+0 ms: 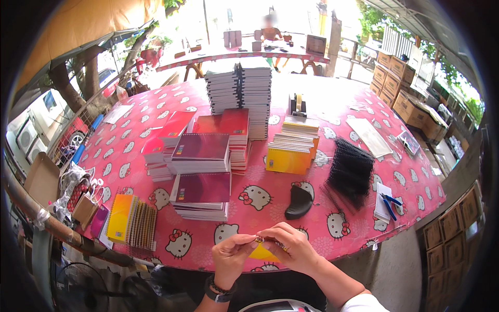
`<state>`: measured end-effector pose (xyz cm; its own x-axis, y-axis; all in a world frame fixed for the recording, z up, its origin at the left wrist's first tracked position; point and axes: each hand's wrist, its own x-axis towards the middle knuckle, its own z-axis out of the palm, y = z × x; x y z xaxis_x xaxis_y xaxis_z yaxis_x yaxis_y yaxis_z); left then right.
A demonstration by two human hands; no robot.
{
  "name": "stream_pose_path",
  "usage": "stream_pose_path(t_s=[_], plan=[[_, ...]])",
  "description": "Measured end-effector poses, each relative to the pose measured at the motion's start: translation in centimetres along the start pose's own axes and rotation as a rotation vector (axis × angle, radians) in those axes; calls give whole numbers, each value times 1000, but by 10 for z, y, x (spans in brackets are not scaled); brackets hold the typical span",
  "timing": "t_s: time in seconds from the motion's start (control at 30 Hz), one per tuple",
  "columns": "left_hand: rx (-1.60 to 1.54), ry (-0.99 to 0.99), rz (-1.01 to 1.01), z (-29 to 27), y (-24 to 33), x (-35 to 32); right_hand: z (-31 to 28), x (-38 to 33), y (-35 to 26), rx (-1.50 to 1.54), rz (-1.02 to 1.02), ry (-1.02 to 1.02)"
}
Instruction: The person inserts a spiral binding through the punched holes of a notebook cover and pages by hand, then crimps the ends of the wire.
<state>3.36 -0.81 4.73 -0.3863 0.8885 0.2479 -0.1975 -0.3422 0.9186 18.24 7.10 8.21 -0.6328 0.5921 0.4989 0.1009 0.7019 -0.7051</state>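
At the near edge of the table, a yellow notebook [262, 253] is partly covered by my fingers. My left hand [229, 256] pinches its upper edge with thumb and fingertips. From the other side, my right hand [295, 248] closes around the same edge, where a bit of coil binding seems to show between the fingers. The fingertips of both hands almost meet. Just beyond them lies a black curved object [299, 203]. To the left stands a row of finished-looking yellow spiral notebooks [120, 218]. Blue-handled pliers [390, 204] rest on a small white spiral pad [382, 212] at the right.
Purple notebooks [202, 188] and red notebooks [235, 125] are stacked at centre-left, before tall piles of bound books [257, 96]. Yellow booklets [288, 160], black binding coils [352, 165] and a tape dispenser [297, 105] stand right of them. A person [270, 34] sits at a far table.
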Motion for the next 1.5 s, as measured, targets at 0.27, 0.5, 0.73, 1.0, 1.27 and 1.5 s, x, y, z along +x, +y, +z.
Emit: stream_pose_path(t_s=[0.27,0.5,0.73,1.0,1.27,1.5], plan=[[83,-83,37,-4,3,-3,1,0,0,168,39,15],[161,-59,148,1,-5,-7,-1,3,-2,97,2,-23],[181,13,46,-8,5,-11,8,7,-19,62,11,-86],[371,29,107,-13,10,-21,22,5,-24,43,78,-51],[766,409,343,-72,81,-5,30,16,-28,30,-100,-69],[1734,82,204,-222,186,85,9,3,-5,1,88,-60]])
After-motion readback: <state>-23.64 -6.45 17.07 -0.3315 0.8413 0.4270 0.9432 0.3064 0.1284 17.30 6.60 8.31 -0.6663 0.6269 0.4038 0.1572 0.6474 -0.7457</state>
